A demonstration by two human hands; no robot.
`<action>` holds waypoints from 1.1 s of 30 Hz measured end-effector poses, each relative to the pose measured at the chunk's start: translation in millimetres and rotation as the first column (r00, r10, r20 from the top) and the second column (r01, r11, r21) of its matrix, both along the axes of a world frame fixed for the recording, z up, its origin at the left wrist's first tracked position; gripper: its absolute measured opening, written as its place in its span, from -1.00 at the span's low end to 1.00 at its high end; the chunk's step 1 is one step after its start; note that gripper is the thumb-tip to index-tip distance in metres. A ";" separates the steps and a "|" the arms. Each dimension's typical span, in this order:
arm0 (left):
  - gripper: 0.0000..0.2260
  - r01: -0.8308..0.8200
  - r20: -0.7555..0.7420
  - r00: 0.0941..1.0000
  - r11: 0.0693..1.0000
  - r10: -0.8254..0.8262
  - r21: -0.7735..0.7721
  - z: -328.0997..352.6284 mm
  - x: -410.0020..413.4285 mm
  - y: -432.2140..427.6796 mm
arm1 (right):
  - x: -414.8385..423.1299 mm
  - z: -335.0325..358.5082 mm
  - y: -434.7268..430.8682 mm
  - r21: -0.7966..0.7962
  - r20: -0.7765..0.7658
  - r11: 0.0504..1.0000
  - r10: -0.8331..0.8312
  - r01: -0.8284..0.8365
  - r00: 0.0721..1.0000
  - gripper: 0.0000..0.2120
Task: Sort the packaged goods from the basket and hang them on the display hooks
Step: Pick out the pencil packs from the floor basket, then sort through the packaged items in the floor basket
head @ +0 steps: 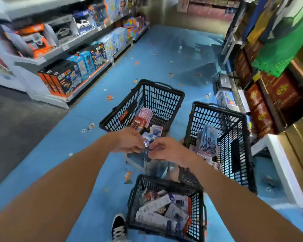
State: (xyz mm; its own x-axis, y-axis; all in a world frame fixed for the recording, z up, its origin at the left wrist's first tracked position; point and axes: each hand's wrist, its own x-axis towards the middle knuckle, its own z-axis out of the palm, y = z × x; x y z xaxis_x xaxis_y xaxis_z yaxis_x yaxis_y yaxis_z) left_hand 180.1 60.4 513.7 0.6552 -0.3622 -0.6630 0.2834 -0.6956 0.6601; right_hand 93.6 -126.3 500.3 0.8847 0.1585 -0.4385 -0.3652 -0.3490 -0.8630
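Three black plastic baskets stand on the blue floor. The near basket (132,203) holds several flat packaged goods (157,209) in white and blue. The far basket (164,98) holds pink and red packs (143,117). The right basket (234,137) holds upright clear blister packs (207,138). Above the gap between them, my left hand (128,140) and my right hand (166,149) both pinch one small blue and silver pack (146,147), which hangs down between them. No display hooks are in view.
Grey shelves of boxed toys (73,67) line the left side of the aisle. Red and gold boxes (269,95) and a white shelf base (283,172) stand on the right. My black sneaker (119,227) is left of the near basket. Small bits of litter dot the floor.
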 end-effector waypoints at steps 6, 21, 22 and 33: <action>-0.92 0.138 -0.080 0.988 0.986 -0.131 0.092 -43.2 -72.0 -4.8 | -67.8 -53.4 -4.5 -0.022 -0.289 0.984 0.165 -0.178 0.943 -0.64; -0.71 0.370 0.028 0.914 0.858 -0.406 0.356 -451.1 -158.1 -11.9 | -170.2 -477.7 27.3 -0.526 -0.349 0.847 -0.132 -0.077 0.928 -0.67; -0.67 0.359 0.045 0.915 0.859 -0.401 0.365 -482.6 -160.9 -12.7 | -172.3 -505.5 25.5 -0.502 -0.342 0.865 -0.193 -0.005 0.920 -0.63; -0.53 0.486 0.235 0.705 0.697 -0.669 0.527 -724.5 -148.8 -68.6 | -123.0 -715.8 -28.6 -0.604 -0.390 0.701 0.154 -0.379 0.908 -0.48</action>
State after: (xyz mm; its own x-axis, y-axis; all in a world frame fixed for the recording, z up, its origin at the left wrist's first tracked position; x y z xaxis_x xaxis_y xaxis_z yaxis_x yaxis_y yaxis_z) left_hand 31.2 -8.2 -210.8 0.6282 -0.5203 -0.5784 -0.4796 -0.8444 0.2387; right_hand -29.4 -154.8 -215.5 0.6637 -0.0575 -0.7457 -0.3549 -0.9018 -0.2464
